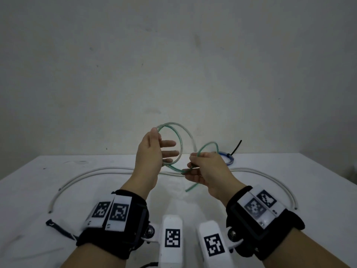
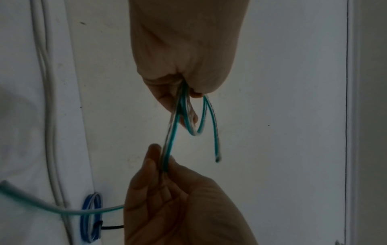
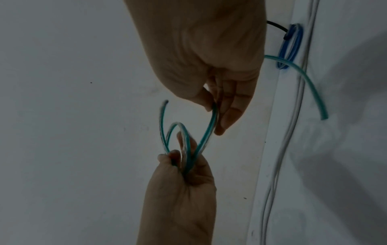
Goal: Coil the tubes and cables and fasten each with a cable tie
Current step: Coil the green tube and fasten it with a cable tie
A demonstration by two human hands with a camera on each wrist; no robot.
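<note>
I hold a translucent green tube (image 1: 180, 144) in the air above the white table (image 1: 29, 190). My left hand (image 1: 152, 149) pinches a couple of wound loops between thumb and forefinger, and the other fingers reach through the coil. My right hand (image 1: 206, 169) pinches the same tube a short way along, and the free tail (image 1: 190, 187) hangs below it. In the left wrist view the left hand's pinch (image 2: 184, 86) sits above the right hand (image 2: 165, 167). In the right wrist view the right hand (image 3: 215, 107) grips the tube (image 3: 209, 126) above the left hand (image 3: 182, 167).
A blue coil (image 1: 229, 158) fastened with a black cable tie lies at the back of the table, behind my right hand. Long white cables (image 1: 108, 168) arc across the table under both hands. A loose black cable tie (image 1: 59, 228) lies near my left wrist.
</note>
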